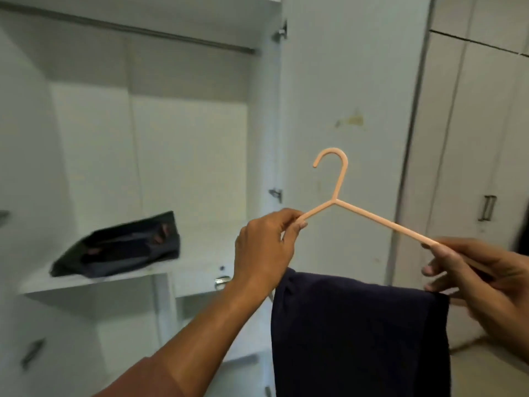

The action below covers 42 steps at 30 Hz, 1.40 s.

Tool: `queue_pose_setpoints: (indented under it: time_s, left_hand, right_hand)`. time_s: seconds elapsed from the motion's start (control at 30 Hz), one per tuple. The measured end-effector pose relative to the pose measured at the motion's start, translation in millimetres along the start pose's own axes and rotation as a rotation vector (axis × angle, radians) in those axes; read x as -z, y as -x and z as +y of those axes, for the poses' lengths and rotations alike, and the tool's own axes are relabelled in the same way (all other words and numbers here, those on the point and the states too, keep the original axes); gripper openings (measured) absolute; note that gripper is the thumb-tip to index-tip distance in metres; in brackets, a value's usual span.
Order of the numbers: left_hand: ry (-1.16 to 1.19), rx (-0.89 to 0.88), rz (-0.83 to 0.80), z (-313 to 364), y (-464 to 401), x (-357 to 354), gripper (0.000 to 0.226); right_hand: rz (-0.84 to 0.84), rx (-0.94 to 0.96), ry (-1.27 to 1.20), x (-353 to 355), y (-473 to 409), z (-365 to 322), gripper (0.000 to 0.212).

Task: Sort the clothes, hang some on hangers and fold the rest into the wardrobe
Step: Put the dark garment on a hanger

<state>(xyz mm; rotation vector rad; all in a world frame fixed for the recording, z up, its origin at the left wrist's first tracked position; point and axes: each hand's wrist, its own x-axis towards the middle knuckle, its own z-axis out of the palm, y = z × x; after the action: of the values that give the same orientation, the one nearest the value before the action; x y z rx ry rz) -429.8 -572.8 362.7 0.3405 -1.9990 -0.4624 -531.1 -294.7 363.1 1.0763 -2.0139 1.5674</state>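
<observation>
Left hand (266,247): pinches peach hanger (337,202) arm.
Right hand (481,276): fingers curled round hanger's other end.
Navy garment (360,333): draped over hanger bar.

hanger (369,216) bottom bar hidden by navy cloth (360,333), cloth cut off at btm edge

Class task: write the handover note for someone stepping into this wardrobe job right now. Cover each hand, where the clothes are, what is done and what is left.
Left hand pinches the left arm of the peach hanger; right hand holds its right end.
Dark navy garment hangs draped below the hanger.
Folded dark garment already lies on the wardrobe shelf.
The rail carries nothing in the part in view.
Left: hook the hanger onto the rail, then sort any remaining clothes, which are out of view.
</observation>
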Motion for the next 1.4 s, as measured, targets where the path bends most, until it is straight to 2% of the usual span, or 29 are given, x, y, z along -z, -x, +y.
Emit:
queue_pose_setpoints:
  time_s: [0.13,0.23,0.4,0.57,0.77,0.87,0.97,1.03,1.2,1.4]
  left_hand:
    - [-0.008,0.035,0.066,-101,-53,32,0.019]
    - [-0.015,0.055,0.101,-153,-92,45,0.017]
    - [-0.029,0.015,0.158,-228,-218,77,0.012]
    - [-0.067,-0.085,0.236,-269,-342,91,0.027]
    - [-0.207,-0.179,0.028,-312,-473,46,0.061]
    - [-0.169,-0.191,-0.052,-332,-534,18,0.060]
    - [-0.146,-0.192,-0.039,-350,-590,-4,0.042]
    - [-0.156,-0.183,-0.013,-361,-621,-13,0.044]
    - [-0.157,-0.141,-0.025,-389,-684,-36,0.079]
    - [-0.071,-0.151,-0.040,-403,-713,-57,0.073]
  right_hand:
    - [-0.023,0.051,-0.058,-118,-53,-19,0.018]
    - [-0.028,0.096,-0.054,-180,-93,-40,0.018]
    - [0.018,0.229,-0.099,-268,-204,-91,0.021]
    - [0.070,0.326,-0.104,-327,-332,-116,0.017]
    - [0.132,0.420,-0.057,-395,-481,-123,0.009]
    - [0.159,0.397,-0.070,-431,-557,-119,0.013]
    - [0.191,0.405,-0.041,-465,-629,-118,0.018]
    - [0.217,0.422,0.004,-484,-670,-119,0.020]
    - [0.315,0.435,0.166,-521,-740,-128,0.018]
    - [0.358,0.452,0.353,-543,-766,-139,0.014]
